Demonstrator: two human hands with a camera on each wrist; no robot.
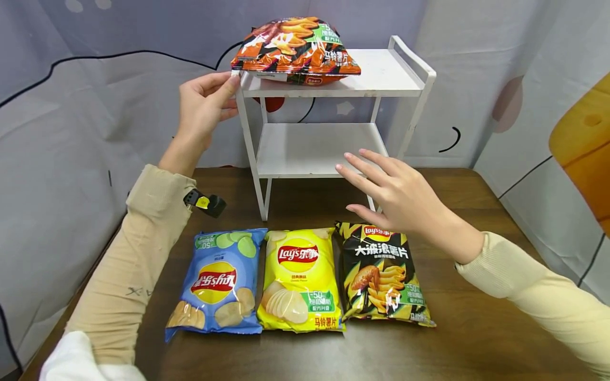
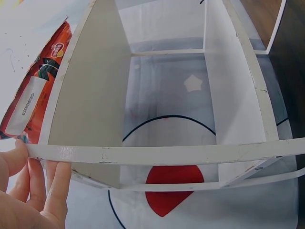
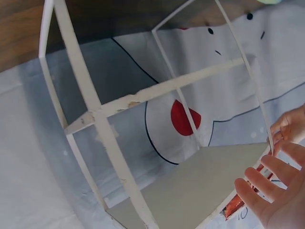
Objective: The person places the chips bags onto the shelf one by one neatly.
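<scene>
At the upper left of the frame, the left hand (image 1: 205, 103) pinches a top corner of a white-painted, two-tier open rack (image 1: 388, 74), thumb on one side of the post and fingers on the other. A glossy orange-red foil crisp packet (image 1: 295, 47) lies on the rack's upper shelf, at the top middle, its left corner just above that thumb. Right of centre, the right hand (image 1: 395, 196) hangs with fingers spread wide, holding nothing.

Steadying the rack looks like the step in hand. I'd want the pinch firm and clear of the packet's seam, with the right hand ready at the opposite post; pulling from one corner alone could skew the frame and slide the packet.

Only the head view takes in the shiny blue packet (image 1: 214, 286), the bright yellow packet (image 1: 300, 280) and the black-and-gold packet (image 1: 381, 270), in a row across the lower frame. The left wrist view gives the orange-red packet's white printed label (image 2: 27, 106) at far left; the right wrist view shows chipped paint on the crossbar (image 3: 133, 99).
</scene>
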